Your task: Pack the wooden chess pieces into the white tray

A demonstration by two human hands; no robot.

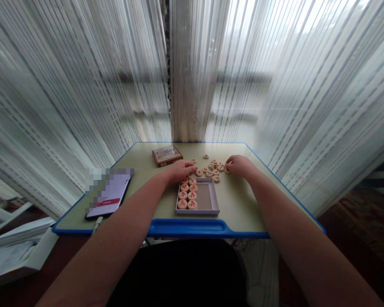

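Here, round cream dark-lettered pieces (209,174) between a shallow white rectangular tray (208,211) and the far edge of the blue-rimmed pale-green desk (243,200), right hand (240,165) at one piece, left hand (179,170) near others, unclear whether either's fingers grip.

Right hand (239,165) at loose round pieces (216,179)

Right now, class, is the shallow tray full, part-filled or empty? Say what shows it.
Part-filled: red-marked pieces line the left of the tray in two columns; its floor shows on the right.
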